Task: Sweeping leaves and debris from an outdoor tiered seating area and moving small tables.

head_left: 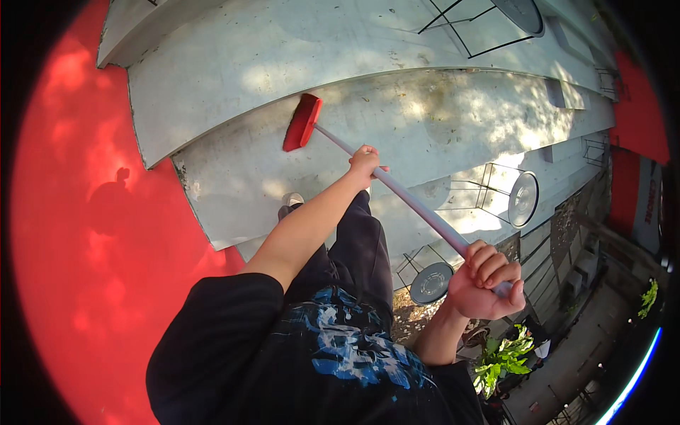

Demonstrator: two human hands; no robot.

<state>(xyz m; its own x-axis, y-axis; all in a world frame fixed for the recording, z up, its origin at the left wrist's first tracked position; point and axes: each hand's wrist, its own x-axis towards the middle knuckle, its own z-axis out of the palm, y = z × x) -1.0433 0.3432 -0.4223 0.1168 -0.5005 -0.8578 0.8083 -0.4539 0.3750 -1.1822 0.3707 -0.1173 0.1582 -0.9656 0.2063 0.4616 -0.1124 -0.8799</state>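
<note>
A broom with a red head (pixel 303 123) and a long grey handle (pixel 423 211) slants across the view, its bristles on a pale concrete step (pixel 241 159). My left hand (pixel 366 163) is wrapped round the lower part of the handle, nearer the head. Close to the top end, my right hand (pixel 486 282) grips the same handle with curled fingers. Small dry leaves and bits of debris lie scattered on the concrete around the broom head.
A red wall (pixel 64 283) rises along the left. Wide concrete steps curve across, with drop edges between them. Small round tables on thin black frames stand at the top right (pixel 520 14), the right (pixel 523 199) and below it (pixel 431 283). Green plants (pixel 504 361) grow lower right.
</note>
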